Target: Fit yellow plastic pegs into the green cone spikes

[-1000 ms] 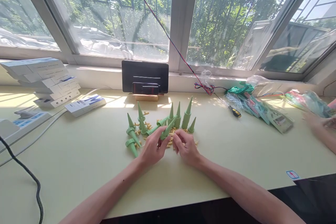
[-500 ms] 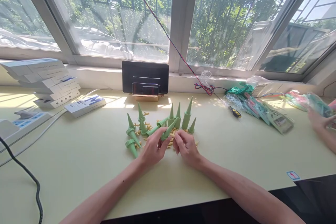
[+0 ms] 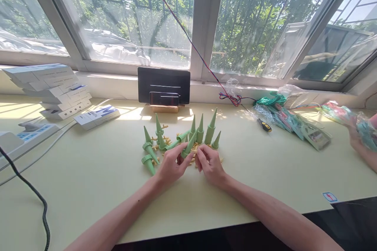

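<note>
My left hand (image 3: 172, 163) is closed round a green plastic watering spike (image 3: 189, 146), its point tilted up and to the right. My right hand (image 3: 210, 164) pinches a small yellow valve piece (image 3: 194, 151) against the side of that spike; whether it sits inside the spike cannot be made out. Behind both hands stand several more green cones (image 3: 210, 127), some upright. To the left, other green spikes with ridged collars (image 3: 146, 159) lie on their sides. Loose yellow pieces (image 3: 166, 141) are scattered among them and partly hidden by my fingers.
A phone and tablet (image 3: 163, 86) lean on a stand at the back. White boxes (image 3: 59, 90) and a power strip (image 3: 35, 137) are at left. A yellow-black screwdriver (image 3: 264, 125) and bagged parts (image 3: 306, 127) lie right, near another person's hand (image 3: 361, 141).
The spike in my left hand has tipped more upright, while my right hand stays beside it with the yellow piece. At far right, the other person's hand has shifted slightly with a bag.
</note>
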Motion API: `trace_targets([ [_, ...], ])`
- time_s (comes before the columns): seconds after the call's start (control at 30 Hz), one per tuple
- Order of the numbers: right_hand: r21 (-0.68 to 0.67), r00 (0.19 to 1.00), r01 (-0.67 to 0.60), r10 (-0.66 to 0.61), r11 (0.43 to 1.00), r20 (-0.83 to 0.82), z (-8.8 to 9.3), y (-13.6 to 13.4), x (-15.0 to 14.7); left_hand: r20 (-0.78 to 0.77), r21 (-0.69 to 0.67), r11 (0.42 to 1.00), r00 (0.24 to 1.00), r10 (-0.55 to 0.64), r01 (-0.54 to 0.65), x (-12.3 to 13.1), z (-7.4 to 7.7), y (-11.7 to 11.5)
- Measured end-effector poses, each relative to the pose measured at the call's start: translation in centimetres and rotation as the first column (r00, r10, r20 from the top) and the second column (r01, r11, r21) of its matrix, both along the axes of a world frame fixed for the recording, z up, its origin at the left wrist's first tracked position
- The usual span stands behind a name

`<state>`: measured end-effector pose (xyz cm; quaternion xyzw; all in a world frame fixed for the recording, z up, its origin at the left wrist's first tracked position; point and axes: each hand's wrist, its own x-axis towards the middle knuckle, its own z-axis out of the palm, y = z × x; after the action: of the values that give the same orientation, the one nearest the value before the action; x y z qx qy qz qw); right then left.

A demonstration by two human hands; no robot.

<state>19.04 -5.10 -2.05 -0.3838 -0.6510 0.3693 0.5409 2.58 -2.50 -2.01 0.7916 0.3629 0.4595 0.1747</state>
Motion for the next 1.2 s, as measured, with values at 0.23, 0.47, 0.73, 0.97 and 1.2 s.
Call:
trace_targets([
  [0.23,0.069,0.995,0.045,-0.051,0.997,0.082,0.0,-0.1,0.1,-0.018,-0.06,0.998,1.0,-0.017,0.015,-0.1,0.3,-0.2],
  [0.47,0.072,0.995,0.05,-0.055,0.996,0.079,-0.1,-0.1,0.0,-0.015,-0.025,0.999,0.999,-0.029,0.029,0.0,0.7,-0.3],
  [0.73,0.09,0.989,0.052,-0.064,0.995,0.136,0.2,-0.2,0.0,-0.026,0.072,0.996,0.998,-0.049,0.05,-0.1,0.6,-0.1],
  [0.97,0.115,0.982,0.092,-0.109,0.989,0.152,0.2,-0.2,-0.1,-0.042,-0.03,0.987,0.986,-0.159,0.158,-0.2,0.9,-0.3],
  [1.2,0.121,0.978,0.113,-0.132,0.986,0.163,0.0,-0.2,-0.1,-0.091,-0.039,0.974,0.97,-0.225,0.223,-0.2,1.5,-0.7],
])
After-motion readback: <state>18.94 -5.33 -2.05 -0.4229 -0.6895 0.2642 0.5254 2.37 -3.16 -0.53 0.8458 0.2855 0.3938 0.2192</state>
